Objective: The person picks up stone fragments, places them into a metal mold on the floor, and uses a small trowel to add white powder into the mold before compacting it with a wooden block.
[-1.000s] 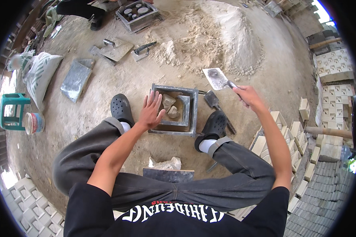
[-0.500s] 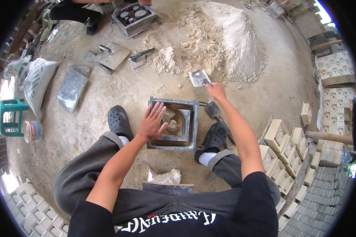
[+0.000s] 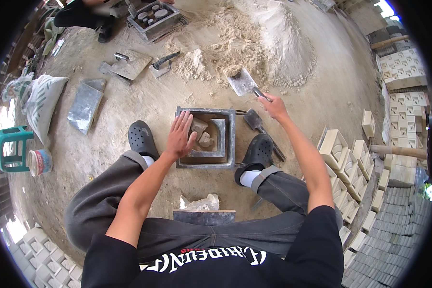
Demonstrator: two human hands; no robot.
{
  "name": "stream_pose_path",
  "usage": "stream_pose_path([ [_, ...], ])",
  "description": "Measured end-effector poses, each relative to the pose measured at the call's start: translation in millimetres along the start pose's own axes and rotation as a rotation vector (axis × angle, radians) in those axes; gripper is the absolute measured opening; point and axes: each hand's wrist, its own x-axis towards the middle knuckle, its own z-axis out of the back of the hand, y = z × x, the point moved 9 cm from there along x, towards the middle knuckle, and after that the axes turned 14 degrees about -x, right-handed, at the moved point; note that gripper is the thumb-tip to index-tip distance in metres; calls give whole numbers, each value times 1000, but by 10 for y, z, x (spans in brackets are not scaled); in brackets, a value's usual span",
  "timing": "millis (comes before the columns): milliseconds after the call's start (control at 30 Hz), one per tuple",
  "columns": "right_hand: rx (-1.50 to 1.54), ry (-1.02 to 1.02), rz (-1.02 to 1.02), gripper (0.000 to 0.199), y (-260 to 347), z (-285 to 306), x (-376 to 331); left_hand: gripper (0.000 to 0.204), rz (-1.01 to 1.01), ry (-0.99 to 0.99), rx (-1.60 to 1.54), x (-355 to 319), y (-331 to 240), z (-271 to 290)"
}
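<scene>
The right hand (image 3: 273, 105) is wrapped around the trowel (image 3: 245, 83) at the sand pile's (image 3: 285, 50) edge; sand could spill if it tips. The left hand (image 3: 179, 138) (flat, grabbing nothing) is on the metal box's (image 3: 231, 139) left edge; a hard bump might shift the box.

We see a dusty tan floor (image 3: 98, 153), a green plastic stool (image 3: 14, 133) at left, stacked pale blocks (image 3: 404, 69) along the right, and bright daylight (image 3: 384, 8) at the edges.

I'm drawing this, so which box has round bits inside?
The far box, at the top, has round bits; the near box, with the left hand over it, has lumps.
</scene>
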Motion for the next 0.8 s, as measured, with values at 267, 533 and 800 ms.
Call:
stream_pose_path([
  [267, -153, 166, 96, 42, -379, 801, -1118, 53, 88, -210, -557, 320, -384, -396],
  [533, -319, 302, 326, 41, -143, 660, -1549, 57, 275, -289, -756, 385, -576, -1033],
  [800, -762, 377, 498, 40, 370, 475, -1589, 60, 271, -246, -717, 239, -727, -1216],
])
